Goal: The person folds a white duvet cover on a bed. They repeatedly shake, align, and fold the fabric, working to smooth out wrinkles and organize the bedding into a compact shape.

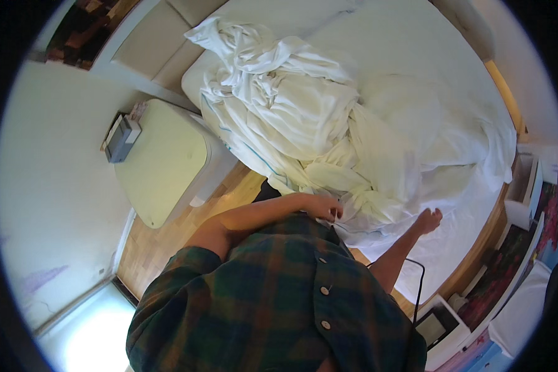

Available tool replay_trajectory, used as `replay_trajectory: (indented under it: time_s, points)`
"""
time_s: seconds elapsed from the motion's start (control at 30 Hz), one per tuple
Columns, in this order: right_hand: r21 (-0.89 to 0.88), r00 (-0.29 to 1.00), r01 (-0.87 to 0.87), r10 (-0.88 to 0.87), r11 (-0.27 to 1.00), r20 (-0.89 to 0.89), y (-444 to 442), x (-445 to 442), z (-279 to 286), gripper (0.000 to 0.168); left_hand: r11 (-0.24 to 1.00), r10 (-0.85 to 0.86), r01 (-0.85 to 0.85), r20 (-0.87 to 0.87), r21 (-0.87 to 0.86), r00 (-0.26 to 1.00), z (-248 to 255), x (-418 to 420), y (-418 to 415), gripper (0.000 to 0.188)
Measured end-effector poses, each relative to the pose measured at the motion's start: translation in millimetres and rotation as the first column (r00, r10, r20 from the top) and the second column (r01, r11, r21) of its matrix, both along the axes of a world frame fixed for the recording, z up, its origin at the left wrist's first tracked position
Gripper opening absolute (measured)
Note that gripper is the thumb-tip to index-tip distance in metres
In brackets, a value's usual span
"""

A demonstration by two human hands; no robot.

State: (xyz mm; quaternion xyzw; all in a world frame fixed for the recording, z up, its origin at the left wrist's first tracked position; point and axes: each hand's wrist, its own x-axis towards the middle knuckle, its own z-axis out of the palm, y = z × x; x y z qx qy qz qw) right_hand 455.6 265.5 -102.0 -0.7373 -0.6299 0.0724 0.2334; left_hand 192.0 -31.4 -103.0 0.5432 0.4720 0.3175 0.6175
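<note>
A large heap of rumpled white bedding, with a blue stripe along one side, lies across a bed before me. My left hand is at the near edge of the heap, in front of my waist. Its fingers are curled on a thin fold of white sheet, partly blurred. Farther right, my right hand is curled over white fabric spread at the bedside. Whether cloth is inside that fist cannot be seen.
A pale-topped bedside cabinet stands left, with a grey box on it. The padded headboard is at upper left. A black cable hangs by my right arm. Low white furniture with a floral pattern lines the right.
</note>
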Motion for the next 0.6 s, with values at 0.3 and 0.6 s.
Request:
replay_trajectory:
  time_s: [0.3,0.6]
  points:
    - [0.214,0.573,-0.776,0.805,0.594,-0.158,-33,-262,22,0.052,0.795,0.598,-0.577,-0.408,0.188,0.690,14,-174,94,0.021]
    - [-0.250,0.662,-0.705,0.742,0.664,0.103,-49,-368,-28,0.062,0.837,0.544,-0.386,-0.662,0.388,0.515,27,-271,165,0.063]
